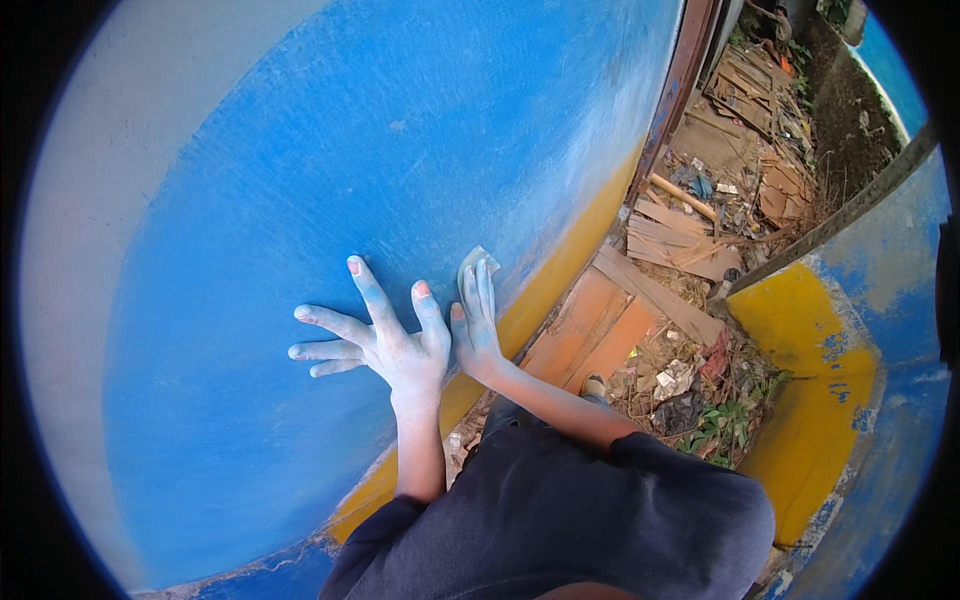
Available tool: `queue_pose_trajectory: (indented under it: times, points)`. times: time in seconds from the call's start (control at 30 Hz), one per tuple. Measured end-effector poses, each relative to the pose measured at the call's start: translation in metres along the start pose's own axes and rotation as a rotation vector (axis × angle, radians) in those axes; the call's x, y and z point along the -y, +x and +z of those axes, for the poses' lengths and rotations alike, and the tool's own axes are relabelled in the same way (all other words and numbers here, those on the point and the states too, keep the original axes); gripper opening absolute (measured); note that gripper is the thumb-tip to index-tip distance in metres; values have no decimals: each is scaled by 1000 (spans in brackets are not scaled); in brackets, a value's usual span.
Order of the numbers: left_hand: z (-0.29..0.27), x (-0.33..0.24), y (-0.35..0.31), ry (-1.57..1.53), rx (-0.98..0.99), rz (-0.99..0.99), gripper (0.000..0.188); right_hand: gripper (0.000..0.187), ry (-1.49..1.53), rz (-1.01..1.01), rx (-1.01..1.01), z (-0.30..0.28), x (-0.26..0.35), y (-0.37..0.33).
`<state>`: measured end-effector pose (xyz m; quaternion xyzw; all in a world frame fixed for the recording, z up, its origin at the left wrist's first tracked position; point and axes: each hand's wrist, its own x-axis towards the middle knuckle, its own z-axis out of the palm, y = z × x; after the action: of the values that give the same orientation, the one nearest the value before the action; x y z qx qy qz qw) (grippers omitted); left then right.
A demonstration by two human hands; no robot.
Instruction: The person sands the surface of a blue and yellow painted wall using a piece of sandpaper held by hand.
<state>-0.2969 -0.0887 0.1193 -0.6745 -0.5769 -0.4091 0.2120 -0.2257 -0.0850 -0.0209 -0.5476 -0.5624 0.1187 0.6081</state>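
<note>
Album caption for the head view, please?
Whitened left hand spread at a blue wall, right hand over a pale sheet.

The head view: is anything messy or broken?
Yes. The blue-and-yellow wall at far right has patchy, worn paint. Boards lie jumbled among rubbish instead of stacked neatly. The left hand and right hand look dusty, coated in something pale.
</note>
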Motion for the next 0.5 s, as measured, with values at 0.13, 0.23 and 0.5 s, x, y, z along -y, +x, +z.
queue_pose_trajectory:
  times: [0.13, 0.23, 0.5]
  points:
    - [30, -25, -13, 61, -6, -74, 69, 70, 220, 88, -301, -74, -38, 136]
    - [55, -52, -16, 33, 29, -118, 72, 63, 195, -81, -322, -108, -62, 183]
    - [92, -104, -21, 24, 79, -175, 78, 60, -109, -371, -243, -168, -93, 221]
